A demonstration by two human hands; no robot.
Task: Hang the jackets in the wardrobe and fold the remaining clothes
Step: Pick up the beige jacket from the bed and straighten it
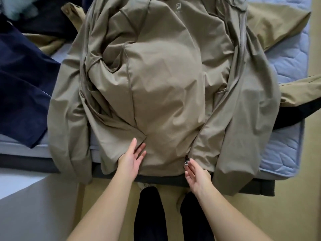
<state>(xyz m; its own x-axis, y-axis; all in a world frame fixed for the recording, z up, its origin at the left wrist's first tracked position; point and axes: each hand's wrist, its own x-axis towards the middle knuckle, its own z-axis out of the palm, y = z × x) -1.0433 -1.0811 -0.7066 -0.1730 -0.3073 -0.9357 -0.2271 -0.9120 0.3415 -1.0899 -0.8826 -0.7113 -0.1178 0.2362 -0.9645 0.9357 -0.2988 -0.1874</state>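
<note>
Khaki jacket (165, 80) lies open and creased, hem hanging off the bed (284, 150)

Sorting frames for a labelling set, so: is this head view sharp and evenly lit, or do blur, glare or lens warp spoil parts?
Head view: the light is soft, dim and even, with no glare or hard shadows on the jacket. The centre is sharp, and the zipper pull is readable. A pale cloth at top left is smeared. The wide lens bends the edges of the mattress.
</note>
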